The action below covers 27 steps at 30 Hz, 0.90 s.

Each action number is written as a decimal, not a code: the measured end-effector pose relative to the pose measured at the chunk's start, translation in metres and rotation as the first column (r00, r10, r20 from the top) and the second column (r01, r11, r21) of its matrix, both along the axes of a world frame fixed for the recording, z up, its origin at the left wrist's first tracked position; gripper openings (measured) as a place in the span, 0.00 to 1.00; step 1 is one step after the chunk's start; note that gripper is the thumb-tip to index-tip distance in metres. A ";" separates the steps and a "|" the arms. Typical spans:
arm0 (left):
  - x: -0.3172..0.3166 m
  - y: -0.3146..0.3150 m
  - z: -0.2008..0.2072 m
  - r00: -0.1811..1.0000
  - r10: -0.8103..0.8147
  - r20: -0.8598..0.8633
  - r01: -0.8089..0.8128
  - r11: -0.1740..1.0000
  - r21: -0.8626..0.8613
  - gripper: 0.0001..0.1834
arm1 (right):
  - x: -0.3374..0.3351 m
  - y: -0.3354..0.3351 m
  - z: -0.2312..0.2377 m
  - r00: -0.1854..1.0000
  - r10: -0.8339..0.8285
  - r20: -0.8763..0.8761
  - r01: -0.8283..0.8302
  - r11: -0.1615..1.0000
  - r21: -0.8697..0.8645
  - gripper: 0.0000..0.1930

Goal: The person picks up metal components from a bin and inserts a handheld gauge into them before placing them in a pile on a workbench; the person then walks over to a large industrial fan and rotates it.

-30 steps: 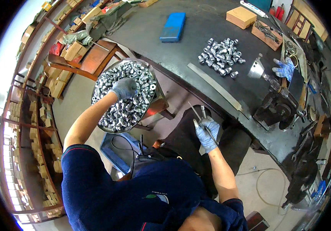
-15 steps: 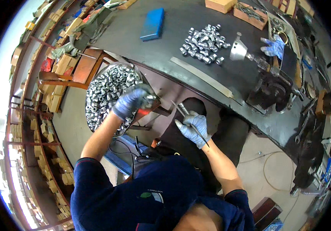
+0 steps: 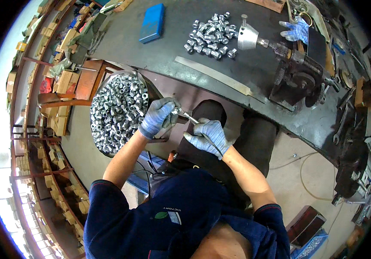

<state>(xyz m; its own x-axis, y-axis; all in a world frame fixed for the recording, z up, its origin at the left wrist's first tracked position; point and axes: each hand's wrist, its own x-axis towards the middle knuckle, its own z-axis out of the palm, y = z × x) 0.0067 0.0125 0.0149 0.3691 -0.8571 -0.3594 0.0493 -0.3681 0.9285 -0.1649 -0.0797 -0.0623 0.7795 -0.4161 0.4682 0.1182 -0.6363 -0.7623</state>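
My left hand (image 3: 158, 117), in a blue-and-grey glove, pinches a small shiny metal fitting (image 3: 176, 110) just right of the bin. Gloved the same way, my right hand (image 3: 211, 135) is closed around a slim metal tool (image 3: 189, 117) like a rod, its exact kind unclear. The tool's silver end points at the fitting, close to it; whether they touch I cannot tell. Its thin dark tail runs back under my right palm toward the wrist. Beside my left hand stands a round bin (image 3: 152, 90) heaped with similar metal fittings (image 3: 118, 113).
On the dark workbench (image 3: 123, 43) lie a pile of fittings (image 3: 211, 36), a blue case (image 3: 152, 23) and a flat file (image 3: 213, 75). A bench machine (image 3: 301, 80) with a grey cone stands to the right, near a spare glove (image 3: 295, 30). Loaded shelves (image 3: 54, 172) line the left.
My left hand has moved right from over the bin's edge, bringing a fitting to the tool. My right hand has shifted slightly left and up. The view has also shifted.
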 end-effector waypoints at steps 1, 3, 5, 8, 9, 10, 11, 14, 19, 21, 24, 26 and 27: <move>0.002 -0.002 0.004 0.994 -0.056 0.089 0.050 0.996 0.068 0.10 | 0.000 0.001 0.000 1.000 -0.010 -0.004 0.010 1.000 -0.008 0.19; -0.003 -0.008 0.006 0.918 -0.169 0.359 0.159 0.986 0.055 0.10 | 0.001 0.001 0.002 1.000 -0.025 -0.015 0.024 0.999 -0.031 0.19; -0.004 -0.012 0.003 0.776 -0.198 0.599 0.225 0.974 0.030 0.10 | -0.001 -0.001 0.002 0.996 -0.017 -0.092 0.011 0.998 -0.067 0.19; 0.003 -0.012 -0.005 0.732 -0.245 0.635 0.259 0.963 0.072 0.10 | -0.001 -0.001 0.001 0.994 -0.013 -0.106 0.007 0.998 -0.061 0.19; 0.004 -0.013 -0.006 0.731 -0.255 0.633 0.274 0.959 0.070 0.10 | -0.001 0.000 -0.001 0.996 -0.014 -0.094 0.009 0.999 -0.048 0.18; 0.002 -0.012 -0.007 0.846 -0.236 0.478 0.242 0.969 0.050 0.10 | -0.001 0.001 -0.002 0.990 -0.006 -0.143 -0.005 0.997 -0.077 0.17; 0.003 -0.013 -0.007 0.836 -0.255 0.485 0.270 0.962 0.040 0.10 | -0.001 0.002 -0.005 0.992 -0.001 -0.122 -0.002 1.000 -0.029 0.17; 0.006 -0.015 -0.005 0.881 -0.281 0.380 0.298 0.954 0.015 0.11 | 0.000 0.002 -0.007 0.997 0.008 -0.073 -0.004 0.999 0.054 0.16; -0.004 -0.014 0.003 0.979 -0.188 0.081 0.192 0.981 -0.043 0.13 | -0.001 -0.003 -0.009 0.994 0.015 -0.105 -0.011 0.999 0.040 0.14; 0.001 -0.010 -0.006 0.955 -0.267 0.130 0.272 0.962 -0.023 0.14 | 0.000 -0.002 -0.008 0.996 0.018 -0.085 -0.012 0.998 0.067 0.13; 0.000 -0.012 0.008 0.969 -0.224 0.102 0.220 0.974 0.047 0.14 | -0.001 -0.006 -0.002 1.000 0.008 -0.019 -0.006 0.994 0.107 0.13; 0.009 -0.016 0.012 0.923 -0.202 0.327 0.197 0.979 0.046 0.13 | -0.009 -0.012 0.014 0.994 0.004 -0.109 0.015 0.984 0.175 0.15; 0.016 -0.017 0.011 0.711 -0.192 0.676 0.249 0.968 0.013 0.13 | -0.007 -0.012 0.009 0.998 -0.065 0.011 0.063 0.987 0.145 0.17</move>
